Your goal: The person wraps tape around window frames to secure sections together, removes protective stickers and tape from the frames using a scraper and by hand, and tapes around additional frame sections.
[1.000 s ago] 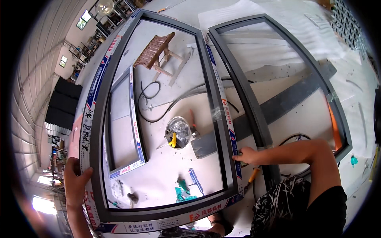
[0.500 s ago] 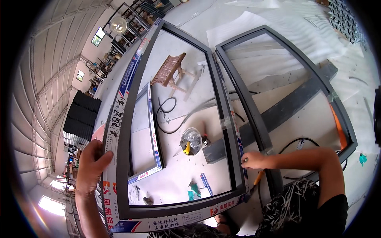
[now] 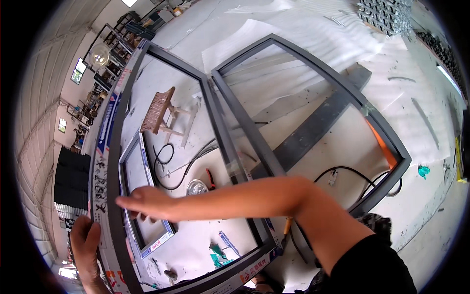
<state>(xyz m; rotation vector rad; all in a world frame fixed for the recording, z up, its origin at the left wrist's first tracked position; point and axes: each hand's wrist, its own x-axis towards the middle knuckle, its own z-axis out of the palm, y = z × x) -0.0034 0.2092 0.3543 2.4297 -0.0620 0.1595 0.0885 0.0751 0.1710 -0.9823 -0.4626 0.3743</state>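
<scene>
A large dark grey window frame [image 3: 115, 166] stands tilted in front of me, printed protective film along its outer sides. At the lower left, my left hand [image 3: 84, 245] is closed round its outer edge, thumb toward the near face. My right hand [image 3: 149, 203] reaches across the opening to the left bar. Its thumb or forefinger points at that bar and the other fingers are curled; what they hold, if anything, is hidden. Through the opening show a smaller frame [image 3: 164, 237], a clear round container [image 3: 197, 187] partly behind my forearm, and red-and-black-handled pliers [image 3: 210, 179].
A second grey frame [image 3: 338, 76] stands at the right, with a dark grey beam [image 3: 313, 130] beyond it. A brown-topped stool [image 3: 159, 110], black hose [image 3: 183, 179], green scraps [image 3: 219, 256] and an orange-handled tool [image 3: 288, 225] lie around. White foam sheeting [image 3: 391, 103] covers floor at the right.
My right hand has moved left from the large frame's right bar across to its left bar. My left hand still holds the outer edge. The whole view has shifted, so things appear further left.
</scene>
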